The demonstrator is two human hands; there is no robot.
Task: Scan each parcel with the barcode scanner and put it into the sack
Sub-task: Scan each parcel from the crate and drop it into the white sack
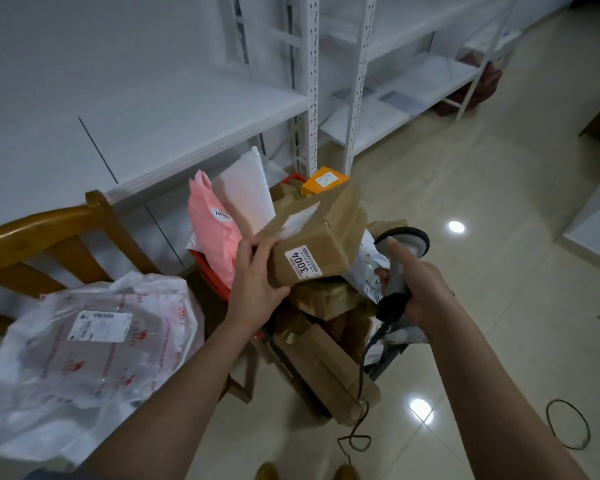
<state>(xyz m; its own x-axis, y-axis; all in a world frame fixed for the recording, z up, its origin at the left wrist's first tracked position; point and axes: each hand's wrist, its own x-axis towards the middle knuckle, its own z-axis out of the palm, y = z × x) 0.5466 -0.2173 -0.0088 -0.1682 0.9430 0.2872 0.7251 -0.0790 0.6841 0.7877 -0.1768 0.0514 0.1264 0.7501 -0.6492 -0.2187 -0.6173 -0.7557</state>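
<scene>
A brown cardboard parcel with a white sticker reading 3004 lies tilted on top of a heap of parcels. My left hand grips its near left corner. My right hand holds a grey barcode scanner just to the right of that parcel, index finger stretched along its head. A black cable runs down from the scanner to the floor. The white plastic sack with red print sits at lower left, a labelled packet showing inside it.
The heap holds a pink mailer, a white mailer, an orange box and several brown boxes in a red crate. A wooden chair stands behind the sack. White metal shelving lines the back. Glossy tiled floor lies to the right.
</scene>
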